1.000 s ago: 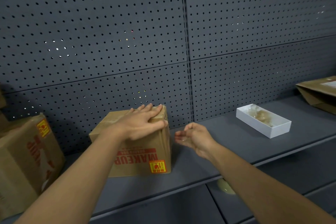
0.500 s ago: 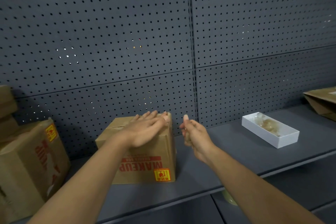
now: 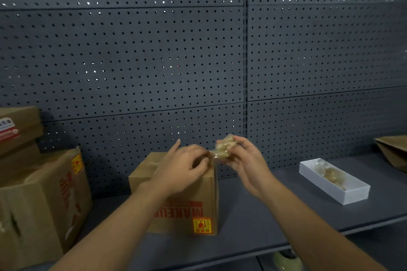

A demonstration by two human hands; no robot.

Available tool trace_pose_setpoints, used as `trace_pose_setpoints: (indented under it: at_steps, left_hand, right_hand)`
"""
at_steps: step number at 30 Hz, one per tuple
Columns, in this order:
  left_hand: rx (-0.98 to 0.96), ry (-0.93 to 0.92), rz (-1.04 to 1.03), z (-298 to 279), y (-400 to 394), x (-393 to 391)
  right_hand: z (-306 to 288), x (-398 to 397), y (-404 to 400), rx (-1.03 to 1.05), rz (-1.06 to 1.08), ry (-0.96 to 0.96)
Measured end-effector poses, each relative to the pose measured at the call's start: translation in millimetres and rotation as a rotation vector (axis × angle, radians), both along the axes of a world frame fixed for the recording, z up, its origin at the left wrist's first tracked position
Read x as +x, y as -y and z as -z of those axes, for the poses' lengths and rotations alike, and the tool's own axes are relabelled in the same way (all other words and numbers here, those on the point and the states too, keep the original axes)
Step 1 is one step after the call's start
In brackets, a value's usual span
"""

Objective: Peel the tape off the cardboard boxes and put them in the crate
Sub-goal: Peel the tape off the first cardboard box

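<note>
The right hand point(image 3: 244, 160) pinches crumpled tape point(image 3: 224, 147) above the box point(image 3: 187, 211); the left hand point(image 3: 182, 167) holds its trailing end. The box's red lettering is partly hidden.

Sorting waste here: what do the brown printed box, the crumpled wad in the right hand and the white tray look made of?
Brown printed box: matte cardboard, folded flaps. Crumpled wad in the right hand: glossy, translucent, yellowish, probably plastic packing tape. White tray: smooth, thin-walled; plastic or coated card, unclear.
</note>
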State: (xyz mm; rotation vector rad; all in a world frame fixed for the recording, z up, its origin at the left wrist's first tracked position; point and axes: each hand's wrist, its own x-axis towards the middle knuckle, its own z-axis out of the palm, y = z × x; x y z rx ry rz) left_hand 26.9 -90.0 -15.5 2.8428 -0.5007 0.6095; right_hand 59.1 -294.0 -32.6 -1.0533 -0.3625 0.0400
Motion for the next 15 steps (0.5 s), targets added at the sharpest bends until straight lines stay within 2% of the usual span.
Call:
trace_pose_setpoints:
  at_steps: [3, 5, 8, 12, 15]
  left_hand:
    - [0.12, 0.151, 0.004, -6, 5, -7]
    - [0.154, 0.162, -0.019, -11, 11, -12]
    - [0.116, 0.115, -0.06, -16, 23, -13]
    - [0.013, -0.034, -0.086, -14, 38, -5]
    - [-0.062, -0.041, -0.104, -15, 52, 0]
  right_hand:
    - [-1, -3, 1, -0.067, 0.079, 0.063]
    - [-2, -7, 3, -0.07, 0.096, 0.095]
    - [-3, -10, 6, -0.061, 0.124, 0.11]
    - [-2, -9, 15, -0.039, 0.175, 0.109]
    - [-4, -6, 27, -0.057, 0.24, 0.133]
